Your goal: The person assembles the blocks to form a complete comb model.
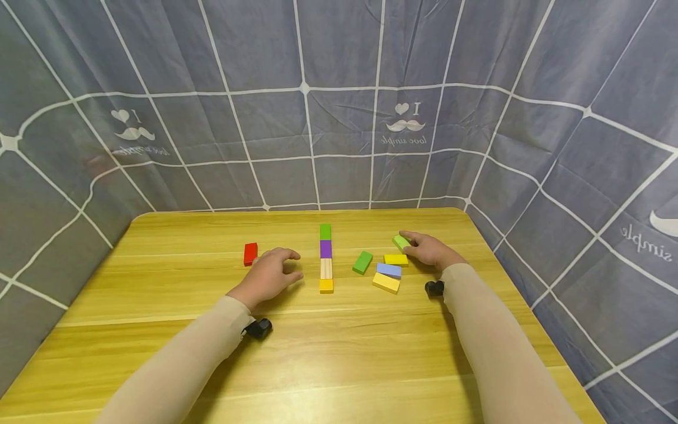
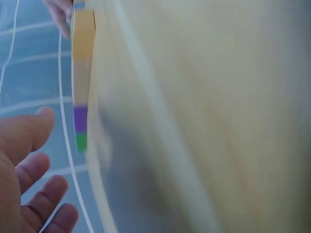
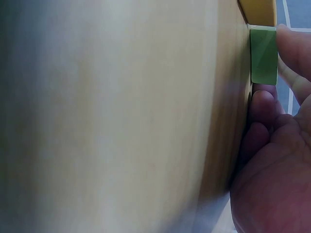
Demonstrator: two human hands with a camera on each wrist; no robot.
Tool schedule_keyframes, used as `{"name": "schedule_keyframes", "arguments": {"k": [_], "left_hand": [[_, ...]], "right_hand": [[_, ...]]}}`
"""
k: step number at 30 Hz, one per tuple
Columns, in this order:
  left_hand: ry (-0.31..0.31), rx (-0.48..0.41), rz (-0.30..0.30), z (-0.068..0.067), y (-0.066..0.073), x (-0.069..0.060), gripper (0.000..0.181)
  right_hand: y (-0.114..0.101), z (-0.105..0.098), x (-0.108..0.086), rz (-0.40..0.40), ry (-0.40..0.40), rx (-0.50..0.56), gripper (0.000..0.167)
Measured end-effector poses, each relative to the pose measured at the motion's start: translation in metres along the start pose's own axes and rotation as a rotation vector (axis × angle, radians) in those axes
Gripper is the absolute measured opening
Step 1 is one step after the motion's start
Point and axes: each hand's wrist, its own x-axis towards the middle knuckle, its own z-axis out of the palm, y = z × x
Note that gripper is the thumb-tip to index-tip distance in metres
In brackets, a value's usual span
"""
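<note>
Your right hand (image 1: 428, 249) pinched the light green block (image 1: 401, 243), right side of table (image 1: 339, 359); yellow block (image 1: 395, 260) just beside. Dark green block (image 1: 362, 262) lay between it and the four-block row (image 1: 325, 249); blue block (image 1: 389, 270), pale yellow block (image 1: 386, 283) nearer you. Left hand (image 1: 266, 277) empty, fingers apart, between red block (image 1: 251, 254) and row.

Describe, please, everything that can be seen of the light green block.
The light green block is a plain, straight-edged rectangular piece, perhaps painted wood. It lies slantwise and flat, apparently on the wood-patterned table, just beyond the bright yellow block. The right hand pinches it between thumb and fingers, which partly hide it.
</note>
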Motion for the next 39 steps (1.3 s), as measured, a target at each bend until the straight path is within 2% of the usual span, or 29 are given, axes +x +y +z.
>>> {"name": "schedule_keyframes", "arguments": {"k": [4,8,17,23,30,39], "left_hand": [[0.042,0.03,-0.015,-0.013,-0.018,0.002,0.053],[0.053,0.044,-0.069,-0.027,-0.039,0.004,0.06],[0.027,0.016,-0.19,-0.05,-0.074,0.005,0.075],[-0.039,0.002,-0.229,-0.057,-0.091,0.004,0.084],[-0.113,0.015,-0.232,-0.063,-0.097,0.0,0.083],[-0.134,0.013,-0.243,-0.062,-0.096,0.001,0.08]], "right_hand": [[0.0,0.0,0.0,0.008,-0.003,0.016,0.066],[0.0,0.001,0.0,0.017,-0.007,0.032,0.066],[0.002,0.0,0.0,0.019,0.0,0.03,0.065],[0.002,-0.001,0.001,0.015,-0.002,0.029,0.066],[-0.001,-0.001,-0.001,0.006,-0.002,0.014,0.065],[-0.003,-0.001,-0.004,0.003,-0.001,0.014,0.066]]}}
